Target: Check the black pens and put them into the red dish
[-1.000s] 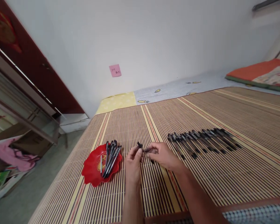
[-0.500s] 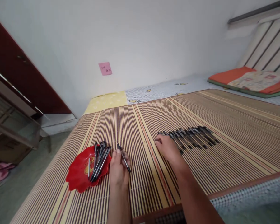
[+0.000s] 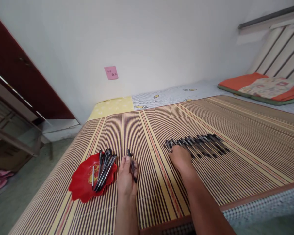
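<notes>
My left hand [image 3: 126,171], fingers closed, holds a dark pen [image 3: 132,164] tilted across its palm, just right of a red scalloped plate [image 3: 78,182]. Several black pens [image 3: 105,169] and a thin white stick [image 3: 93,176] lie in that plate. On the striped mat a slanted row of black pens [image 3: 205,143] lies side by side. At the row's left end my right hand [image 3: 180,158] is closed on a pen [image 3: 167,145]; its fingertips and that pen's lower part are hidden behind the hand.
The bamboo mat [image 3: 147,195] covers the bed up to a patterned sheet [image 3: 166,96] along the wall. A folded orange cloth [image 3: 247,81] lies at the far right. A pink note [image 3: 111,72] is stuck on the wall; a dark red door [image 3: 22,65] stands left.
My right hand has moved right and slightly down along the left end of the row, where a pen's top now shows. The pen in my left hand has turned more upright.
</notes>
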`<state>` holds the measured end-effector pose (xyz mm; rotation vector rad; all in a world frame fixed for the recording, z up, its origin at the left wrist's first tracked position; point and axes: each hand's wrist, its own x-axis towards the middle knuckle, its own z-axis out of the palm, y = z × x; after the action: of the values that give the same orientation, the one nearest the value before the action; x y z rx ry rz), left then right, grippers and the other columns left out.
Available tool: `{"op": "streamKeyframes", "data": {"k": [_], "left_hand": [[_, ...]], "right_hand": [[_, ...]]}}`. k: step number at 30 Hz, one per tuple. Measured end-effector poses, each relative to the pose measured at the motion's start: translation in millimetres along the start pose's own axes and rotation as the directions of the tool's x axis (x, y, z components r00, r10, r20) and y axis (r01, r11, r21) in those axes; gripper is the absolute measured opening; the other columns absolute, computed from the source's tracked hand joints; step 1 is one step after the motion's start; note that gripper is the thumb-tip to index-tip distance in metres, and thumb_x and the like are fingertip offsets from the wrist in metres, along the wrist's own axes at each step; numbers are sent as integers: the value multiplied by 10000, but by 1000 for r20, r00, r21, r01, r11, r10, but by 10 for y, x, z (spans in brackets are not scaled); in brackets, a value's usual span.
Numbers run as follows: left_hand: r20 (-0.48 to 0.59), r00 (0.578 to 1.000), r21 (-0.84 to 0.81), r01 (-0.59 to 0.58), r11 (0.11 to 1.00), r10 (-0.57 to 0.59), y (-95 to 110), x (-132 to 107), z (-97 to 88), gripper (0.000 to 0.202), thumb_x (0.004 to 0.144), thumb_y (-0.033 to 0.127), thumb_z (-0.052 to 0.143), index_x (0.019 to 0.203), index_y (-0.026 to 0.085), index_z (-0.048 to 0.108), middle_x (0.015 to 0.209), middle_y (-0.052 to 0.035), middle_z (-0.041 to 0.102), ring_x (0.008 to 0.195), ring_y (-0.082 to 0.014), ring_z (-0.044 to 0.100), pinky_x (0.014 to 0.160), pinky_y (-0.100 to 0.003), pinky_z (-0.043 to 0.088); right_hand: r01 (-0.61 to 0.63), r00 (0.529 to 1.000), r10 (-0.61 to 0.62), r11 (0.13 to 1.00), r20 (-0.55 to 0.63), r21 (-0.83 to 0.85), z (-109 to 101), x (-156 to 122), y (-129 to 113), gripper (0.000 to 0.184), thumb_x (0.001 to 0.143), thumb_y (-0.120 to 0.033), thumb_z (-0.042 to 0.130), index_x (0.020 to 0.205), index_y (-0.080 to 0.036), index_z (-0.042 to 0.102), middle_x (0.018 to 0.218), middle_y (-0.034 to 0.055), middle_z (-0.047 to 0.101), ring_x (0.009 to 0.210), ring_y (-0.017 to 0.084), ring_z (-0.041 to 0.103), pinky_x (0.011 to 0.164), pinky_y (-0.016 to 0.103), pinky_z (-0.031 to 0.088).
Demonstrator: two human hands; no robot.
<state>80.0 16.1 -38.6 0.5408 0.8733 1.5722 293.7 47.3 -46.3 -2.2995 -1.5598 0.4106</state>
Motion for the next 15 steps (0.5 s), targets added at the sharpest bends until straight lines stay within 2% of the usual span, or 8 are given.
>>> {"op": "streamKeyframes", "data": {"k": [3, 5, 9, 11, 13, 14, 15], "left_hand": [[20, 1000, 21, 11, 1000, -12, -4, -10, 10, 407, 682, 388, 852, 918, 182, 591, 698, 50, 568, 542, -65, 533, 391, -127, 341], [29, 999, 33, 12, 999, -13, -2, -17, 21, 427, 676, 403, 858, 937, 183, 602, 693, 49, 567, 553, -71, 541, 401, -131, 345], [58, 998, 81, -5, 997, 1, -14, -26, 33, 417, 703, 440, 836, 954, 172, 639, 654, 56, 554, 518, -56, 493, 407, -132, 315], [54, 999, 157, -9, 988, 0, -31, -38, 36, 397, 692, 426, 846, 916, 155, 661, 660, 43, 589, 507, -49, 478, 426, -140, 318], [37, 999, 229, 0, 973, -9, -48, -61, 45, 398, 648, 387, 875, 895, 138, 687, 736, -1, 668, 548, -60, 526, 483, -161, 371], [36, 999, 246, 10, 969, -20, -54, -75, 54, 404, 629, 371, 886, 898, 132, 701, 786, -27, 701, 585, -75, 565, 526, -177, 406], [44, 998, 249, 23, 968, -35, -56, -91, 66, 413, 614, 360, 892, 907, 129, 713, 824, -48, 723, 623, -95, 598, 571, -196, 435]], "right_hand": [[-2, 1000, 3, 997, -2, 78, 22, 15, 5, 117, 799, -150, 629, 770, -102, 733, 857, 239, 743, 891, 334, 714, 747, 368, 468], [33, 999, -33, 984, -7, 175, 35, 22, -6, 119, 797, -159, 626, 730, -123, 717, 814, 199, 741, 865, 314, 710, 744, 356, 469], [170, 983, -185, 877, -11, 449, 61, -23, -129, 169, 851, -286, 595, 811, -166, 706, 851, 82, 747, 838, 223, 699, 716, 279, 489], [180, 967, -255, 710, 11, 681, 83, -93, -249, 216, 848, -368, 608, 864, -173, 699, 841, 48, 732, 779, 188, 682, 672, 259, 491], [71, 950, -307, 411, 64, 909, 112, -185, -390, 248, 783, -413, 692, 851, -174, 688, 725, 8, 674, 621, 141, 608, 571, 239, 445], [-12, 939, -331, 250, 97, 968, 127, -235, -461, 263, 736, -412, 746, 822, -172, 680, 658, -19, 624, 544, 111, 539, 521, 224, 398], [-89, 928, -351, 124, 128, 988, 140, -282, -528, 280, 690, -402, 793, 789, -170, 672, 609, -43, 573, 492, 84, 467, 486, 212, 348]]}}
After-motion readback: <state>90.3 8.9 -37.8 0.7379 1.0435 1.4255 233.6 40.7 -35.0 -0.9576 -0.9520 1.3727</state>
